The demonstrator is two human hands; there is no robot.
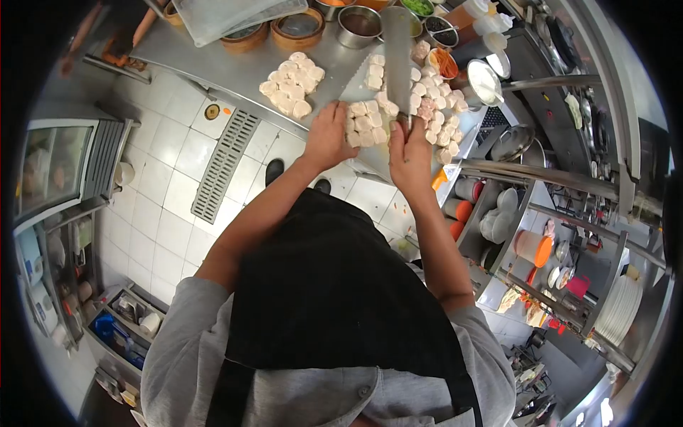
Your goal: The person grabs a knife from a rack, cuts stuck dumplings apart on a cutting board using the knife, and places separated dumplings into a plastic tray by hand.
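On a steel counter (235, 64), my left hand (330, 137) rests against the left side of a block of pale, dough-like pieces (365, 124), its fingers close together. My right hand (410, 153) is closed at the near end of a wide metal blade (397, 60), which points away from me; the handle is hidden in the hand. More pale pieces (441, 103) lie in a loose cluster right of the blade. A separate group of pale pieces (292, 84) sits further left on the counter.
Steel bowls (359, 27) and round wooden containers (297, 30) line the far side, beside a translucent tray (238, 18). A bowl of orange shreds (442, 64) and a white-filled bowl (485, 82) stand at the right. An orange-handled tool (440, 178) lies by the near right edge.
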